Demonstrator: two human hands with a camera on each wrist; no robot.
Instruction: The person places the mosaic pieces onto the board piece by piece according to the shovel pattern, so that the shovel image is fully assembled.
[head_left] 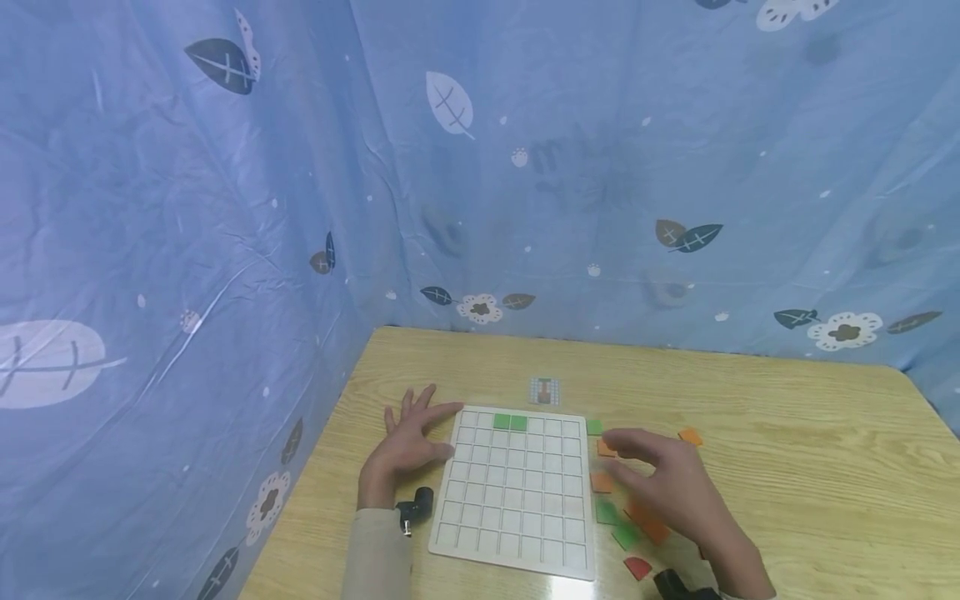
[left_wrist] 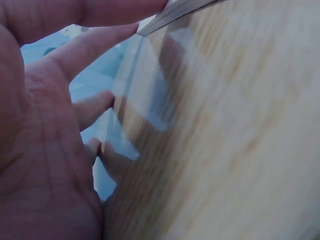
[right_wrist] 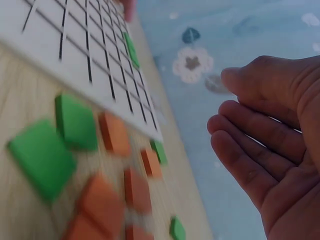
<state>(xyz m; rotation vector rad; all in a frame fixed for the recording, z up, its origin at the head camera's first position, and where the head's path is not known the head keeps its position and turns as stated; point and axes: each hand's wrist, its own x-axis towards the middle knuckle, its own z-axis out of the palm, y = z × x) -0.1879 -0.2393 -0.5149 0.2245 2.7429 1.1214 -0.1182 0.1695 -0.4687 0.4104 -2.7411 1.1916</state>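
A white grid board (head_left: 517, 492) lies on the table, with two green square tiles (head_left: 510, 422) side by side in its far row. My left hand (head_left: 408, 442) rests at the board's left edge, fingers spread, thumb and index finger against the rim. In the left wrist view, fingertips (left_wrist: 131, 30) touch the edge and the palm holds nothing. My right hand (head_left: 663, 475) hovers over loose tiles right of the board. Its thumb and loosely bent fingers stand apart with nothing between them in the right wrist view. Below it lie green tiles (right_wrist: 42, 159) and orange tiles (right_wrist: 114, 134).
A small picture card (head_left: 544, 391) lies beyond the board's far edge. A red quarter-round piece (head_left: 637, 568) sits near the board's front right corner. One orange tile (head_left: 690, 437) lies farther right. Blue patterned cloth (head_left: 570, 183) hangs behind and left of the wooden table (head_left: 825, 467).
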